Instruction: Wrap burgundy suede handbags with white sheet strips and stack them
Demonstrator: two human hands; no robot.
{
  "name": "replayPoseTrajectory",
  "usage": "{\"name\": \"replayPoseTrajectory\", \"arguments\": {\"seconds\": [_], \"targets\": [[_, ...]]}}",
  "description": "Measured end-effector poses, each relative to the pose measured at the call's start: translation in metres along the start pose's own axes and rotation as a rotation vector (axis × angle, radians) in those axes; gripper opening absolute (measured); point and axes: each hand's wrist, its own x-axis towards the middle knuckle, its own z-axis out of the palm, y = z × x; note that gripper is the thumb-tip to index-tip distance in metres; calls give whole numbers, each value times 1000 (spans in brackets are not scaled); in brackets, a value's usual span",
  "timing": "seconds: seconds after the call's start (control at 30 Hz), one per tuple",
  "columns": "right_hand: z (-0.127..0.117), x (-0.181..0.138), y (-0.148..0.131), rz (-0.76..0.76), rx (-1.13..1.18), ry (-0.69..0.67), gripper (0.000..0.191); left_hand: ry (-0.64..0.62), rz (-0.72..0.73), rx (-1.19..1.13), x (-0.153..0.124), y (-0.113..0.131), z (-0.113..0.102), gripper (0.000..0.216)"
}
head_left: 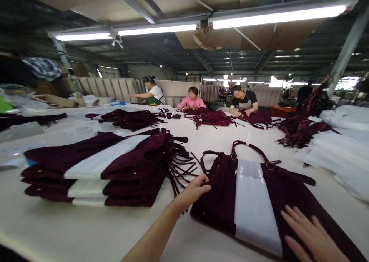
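Note:
A dark burgundy handbag (220, 200) lies flat on the table, a white paper band (253, 204) wrapped around its middle and its handle (250, 144) pointing away from me. My left hand (196, 189) is at the bag's left edge, with its fingers curled and closed on the fabric there. Spread over the right part of the same bag, my right hand (313, 231) is open with the fingers apart. To the left is a stack of similar burgundy bags (135, 169), each with a white band and with straps and fringe hanging at its right side.
The white table (100, 231) runs far ahead. More burgundy bags (127, 119) lie farther back. White wrapping sheets (340, 150) are heaped at right beside a fringed burgundy pile (302, 127). Clear plastic (23, 139) lies at left. Several people work across the table.

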Motion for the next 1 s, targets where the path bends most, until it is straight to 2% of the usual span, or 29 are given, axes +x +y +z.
{"name": "replayPoseTrajectory", "arguments": {"seconds": [0.07, 0.17, 0.2, 0.27, 0.37, 0.47, 0.57, 0.67, 0.77, 0.9, 1.0], "targets": [[-5, 51, -60, -9, 138, 28, 62, -19, -51, -116, -2, -4, -3, 24], [16, 117, -142, 120, 270, 49, 91, -50, -115, -179, -1, 0, -10, 42], [29, 133, -161, 154, 294, 34, 102, -70, -141, -163, 1, 4, -13, 47], [56, 153, -184, 168, 319, -30, 110, -116, -209, -75, 11, 11, -20, 49], [88, 161, -189, 90, 312, -129, 91, -129, -262, 175, 39, 21, -24, 29], [102, 156, -184, 44, 270, -164, 76, -7, -214, 397, 81, 25, -12, 38], [103, 153, -182, 33, 238, -171, 78, 122, -132, 447, 123, 24, 7, 32], [103, 155, -184, 5, 237, -183, 83, 178, -35, 438, 155, 18, 16, 17], [106, 159, -183, -34, 255, -219, 91, 162, 23, 389, 170, -2, 10, 12], [111, 164, -178, -105, 314, -290, 91, 217, 1, 386, 173, -39, -1, 22], [107, 166, -177, -99, 374, -333, 90, 282, 15, 456, 174, -42, 1, 31]]}}
